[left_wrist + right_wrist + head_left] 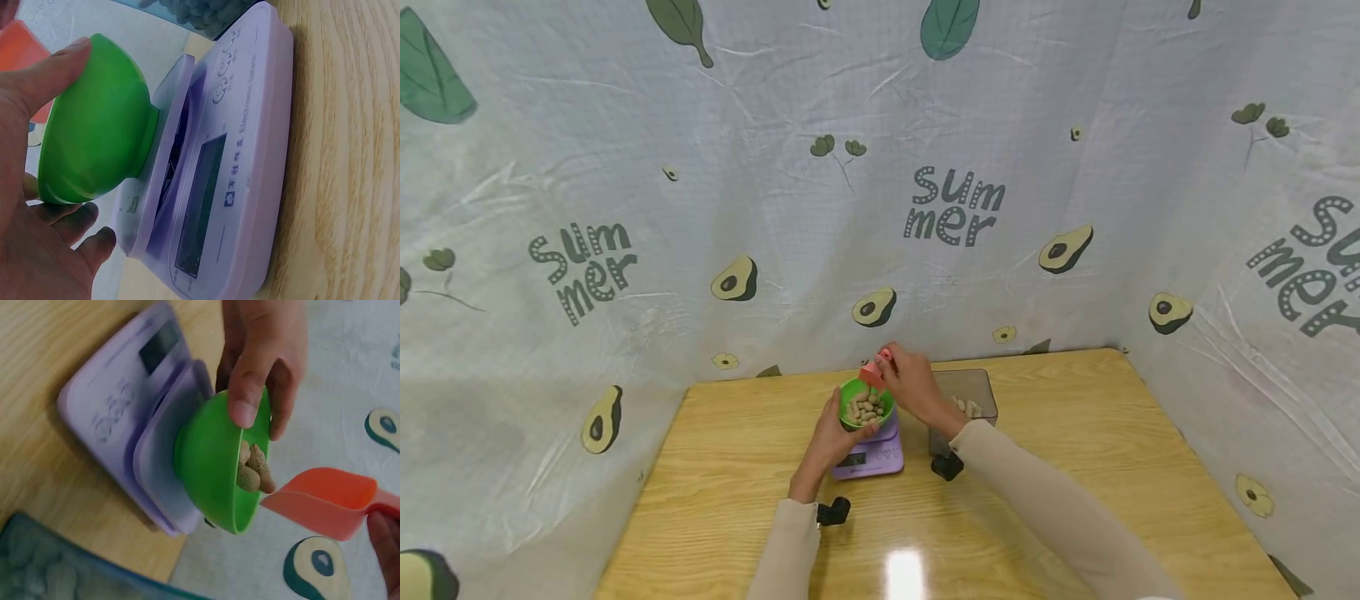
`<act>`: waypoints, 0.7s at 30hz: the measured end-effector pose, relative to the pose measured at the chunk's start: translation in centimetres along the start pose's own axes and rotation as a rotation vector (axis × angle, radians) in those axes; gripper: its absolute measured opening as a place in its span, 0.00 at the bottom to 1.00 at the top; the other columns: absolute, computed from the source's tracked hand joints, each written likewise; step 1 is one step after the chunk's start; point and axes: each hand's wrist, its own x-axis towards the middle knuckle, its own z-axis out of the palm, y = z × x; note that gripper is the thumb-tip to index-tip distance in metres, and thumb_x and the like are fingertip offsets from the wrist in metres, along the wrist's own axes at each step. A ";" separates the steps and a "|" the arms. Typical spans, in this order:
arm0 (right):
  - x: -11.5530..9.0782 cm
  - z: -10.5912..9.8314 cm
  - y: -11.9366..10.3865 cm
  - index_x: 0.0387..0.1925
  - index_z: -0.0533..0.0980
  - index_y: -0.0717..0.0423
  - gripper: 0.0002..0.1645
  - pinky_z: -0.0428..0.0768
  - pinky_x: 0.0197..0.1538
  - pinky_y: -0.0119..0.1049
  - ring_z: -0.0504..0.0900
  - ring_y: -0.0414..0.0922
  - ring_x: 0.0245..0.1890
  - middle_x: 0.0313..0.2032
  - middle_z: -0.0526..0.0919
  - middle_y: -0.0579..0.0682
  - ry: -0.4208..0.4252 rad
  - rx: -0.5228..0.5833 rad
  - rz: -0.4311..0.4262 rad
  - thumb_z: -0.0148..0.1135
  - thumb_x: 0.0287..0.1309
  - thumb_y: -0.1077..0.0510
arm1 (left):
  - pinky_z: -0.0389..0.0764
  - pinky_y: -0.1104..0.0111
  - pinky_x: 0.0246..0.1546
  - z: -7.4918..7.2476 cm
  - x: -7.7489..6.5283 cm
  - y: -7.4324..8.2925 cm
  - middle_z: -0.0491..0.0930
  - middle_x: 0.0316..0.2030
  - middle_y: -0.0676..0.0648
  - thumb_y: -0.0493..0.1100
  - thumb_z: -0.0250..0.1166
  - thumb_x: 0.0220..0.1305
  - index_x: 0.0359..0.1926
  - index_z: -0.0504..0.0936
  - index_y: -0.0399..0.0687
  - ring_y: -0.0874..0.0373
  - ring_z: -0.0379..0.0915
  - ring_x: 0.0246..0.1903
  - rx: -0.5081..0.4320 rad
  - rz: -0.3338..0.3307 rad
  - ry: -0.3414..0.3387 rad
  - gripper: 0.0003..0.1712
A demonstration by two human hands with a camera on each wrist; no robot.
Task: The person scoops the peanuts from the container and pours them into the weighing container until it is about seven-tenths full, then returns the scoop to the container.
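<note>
A green bowl (852, 389) with peanuts (866, 407) in it stands on the platform of a purple electronic scale (880, 459). My left hand (831, 437) grips the bowl, its thumb (69, 59) over the rim and its fingers round the far side. Held by its handle in my right hand (914, 387) is a red scoop (331, 499). The scoop tilts down toward the bowl, its lip right at the rim in the right wrist view. No peanuts show inside the visible part of the scoop. The scale's display (201, 203) looks dark.
To the right of the scale stands a translucent grey box (977, 382) with more peanuts (967, 407), partly covered by my right forearm. All stand near the back of a wooden table (737, 467), before a patterned curtain (805, 217).
</note>
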 end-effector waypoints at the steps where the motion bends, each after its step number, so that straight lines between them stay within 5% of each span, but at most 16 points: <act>1: -0.1 -0.2 -0.2 0.38 0.77 0.58 0.09 0.67 0.22 0.25 0.69 0.35 0.17 0.21 0.80 0.48 0.003 -0.037 -0.089 0.56 0.70 0.57 | 0.61 0.42 0.68 0.0 0.0 0.0 0.54 0.73 0.29 0.59 0.74 0.52 0.77 0.43 0.34 0.33 0.57 0.70 -0.004 0.007 0.007 0.66; 4: -0.4 -0.7 -0.6 0.39 0.77 0.58 0.08 0.67 0.23 0.24 0.69 0.33 0.17 0.22 0.82 0.47 0.054 -0.079 -0.211 0.58 0.69 0.57 | 0.61 0.41 0.68 -0.2 0.0 0.1 0.54 0.73 0.28 0.58 0.74 0.53 0.77 0.44 0.33 0.33 0.58 0.69 -0.013 0.014 0.017 0.66; 6: -0.5 -1.3 -0.7 0.38 0.78 0.60 0.09 0.72 0.24 0.25 0.74 0.36 0.18 0.22 0.83 0.49 0.102 -0.014 -0.163 0.58 0.68 0.57 | 0.61 0.41 0.68 -0.2 0.0 0.1 0.53 0.73 0.28 0.59 0.74 0.52 0.76 0.43 0.33 0.32 0.57 0.70 -0.005 0.014 0.020 0.66; 11: -1.2 -3.3 0.3 0.40 0.78 0.66 0.15 0.85 0.33 0.32 0.88 0.46 0.28 0.30 0.86 0.61 0.234 0.379 0.212 0.54 0.72 0.56 | 0.54 0.41 0.71 -0.1 -0.6 0.6 0.42 0.76 0.32 0.61 0.74 0.52 0.77 0.39 0.37 0.34 0.40 0.76 0.008 0.025 0.047 0.69; 16: -2.7 -6.0 1.4 0.51 0.74 0.67 0.18 0.85 0.42 0.33 0.87 0.38 0.31 0.36 0.84 0.57 0.307 0.737 0.581 0.49 0.74 0.55 | 0.49 0.41 0.73 -0.4 -2.0 2.1 0.36 0.78 0.38 0.59 0.70 0.56 0.79 0.38 0.44 0.39 0.30 0.78 -0.012 0.074 0.114 0.64; 21: -4.0 -8.5 2.6 0.58 0.70 0.68 0.21 0.84 0.45 0.31 0.85 0.35 0.32 0.34 0.81 0.46 0.315 0.805 0.662 0.47 0.75 0.55 | 0.52 0.41 0.71 -0.4 -3.2 4.3 0.42 0.78 0.37 0.53 0.68 0.61 0.79 0.42 0.45 0.37 0.41 0.76 -0.102 0.165 0.154 0.57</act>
